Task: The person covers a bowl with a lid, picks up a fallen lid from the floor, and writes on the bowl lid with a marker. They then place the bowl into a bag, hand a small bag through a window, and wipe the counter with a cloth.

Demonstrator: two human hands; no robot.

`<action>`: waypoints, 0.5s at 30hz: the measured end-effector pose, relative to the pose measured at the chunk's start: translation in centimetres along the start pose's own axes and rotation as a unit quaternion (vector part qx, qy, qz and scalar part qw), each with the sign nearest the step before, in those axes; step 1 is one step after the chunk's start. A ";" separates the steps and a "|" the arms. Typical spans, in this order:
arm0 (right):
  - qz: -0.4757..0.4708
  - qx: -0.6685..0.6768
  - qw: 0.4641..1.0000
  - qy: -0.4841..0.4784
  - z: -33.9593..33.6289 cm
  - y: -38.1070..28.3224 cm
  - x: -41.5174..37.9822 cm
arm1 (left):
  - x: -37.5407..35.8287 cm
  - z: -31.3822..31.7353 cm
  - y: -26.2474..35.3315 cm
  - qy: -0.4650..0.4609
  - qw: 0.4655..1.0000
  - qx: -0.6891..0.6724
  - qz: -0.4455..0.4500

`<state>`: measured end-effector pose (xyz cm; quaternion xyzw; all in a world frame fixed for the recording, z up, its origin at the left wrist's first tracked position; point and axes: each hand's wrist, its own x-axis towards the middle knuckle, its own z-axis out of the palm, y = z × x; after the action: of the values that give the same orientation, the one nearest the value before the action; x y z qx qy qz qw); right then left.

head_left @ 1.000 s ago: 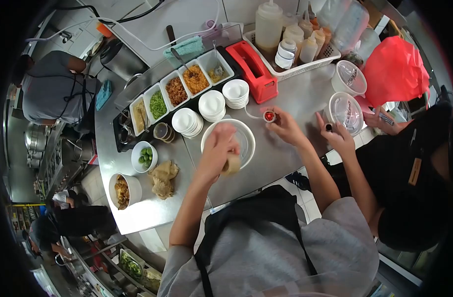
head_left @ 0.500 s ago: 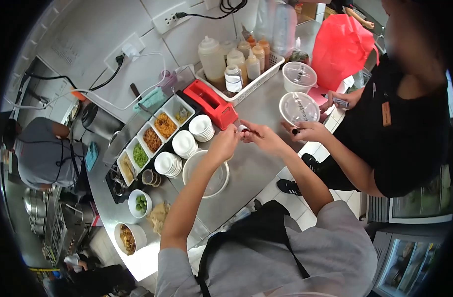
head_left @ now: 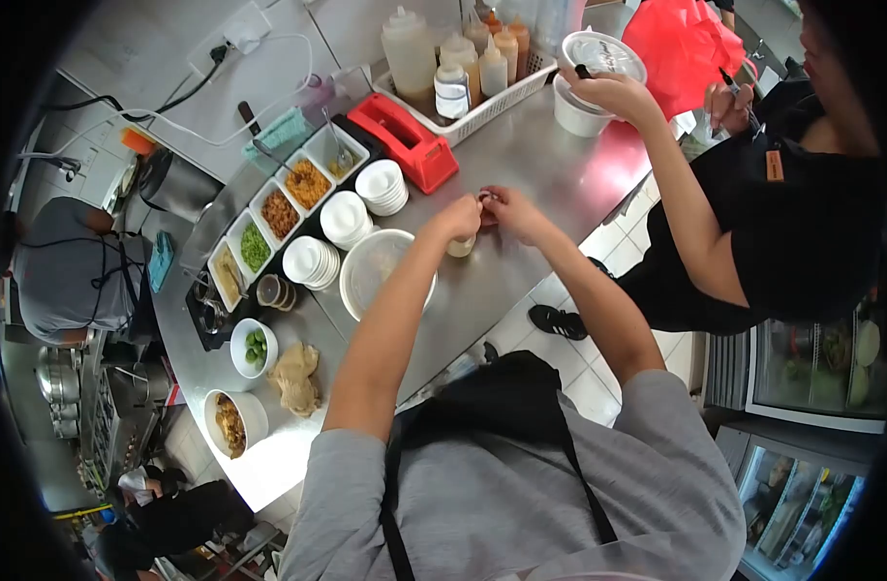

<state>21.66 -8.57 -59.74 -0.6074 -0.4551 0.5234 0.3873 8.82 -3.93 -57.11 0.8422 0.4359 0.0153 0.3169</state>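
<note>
My left hand (head_left: 455,218) and my right hand (head_left: 514,215) meet over the steel counter, fingers pinched together around something small with a dark and a whitish part. What it is I cannot make out. Just beneath my left hand a small cup (head_left: 461,247) shows, partly covered by the hand. A large round translucent tub or lid (head_left: 374,276) lies by my left forearm, which hides part of it. Stacks of white lids or shallow cups (head_left: 345,220) stand to the left of it, next to a red tape dispenser (head_left: 405,143).
Topping trays (head_left: 277,213) line the wall side, near a white basket (head_left: 506,102) of squeeze bottles. A bowl of green pieces (head_left: 238,341), a crumpled tan bag (head_left: 294,380) and a bowl of food (head_left: 255,414) sit at left. At right, a co-worker's hand (head_left: 613,94) holds a lidded container (head_left: 608,50).
The co-worker has raised the lidded container over the other one at the back and drawn the pen hand away. My hands stay together, now with the small cup showing below them.
</note>
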 end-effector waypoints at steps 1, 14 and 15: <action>-0.012 0.081 0.996 -0.018 -0.4 0.6 0.0 | 0.3 0.0 -0.2 -0.031 0.998 -0.055 -0.002; 0.013 0.035 0.999 0.024 -1.0 0.1 -1.3 | -0.9 3.3 1.3 0.069 0.985 -0.150 -0.045; 0.021 0.034 0.999 0.024 -1.3 0.1 -1.7 | -0.9 3.2 1.5 0.082 0.990 -0.114 -0.011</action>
<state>22.89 -10.20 -59.21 -0.6156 -0.4152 0.5318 0.4073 10.27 -6.91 -58.64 0.7918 0.4646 0.1303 0.3745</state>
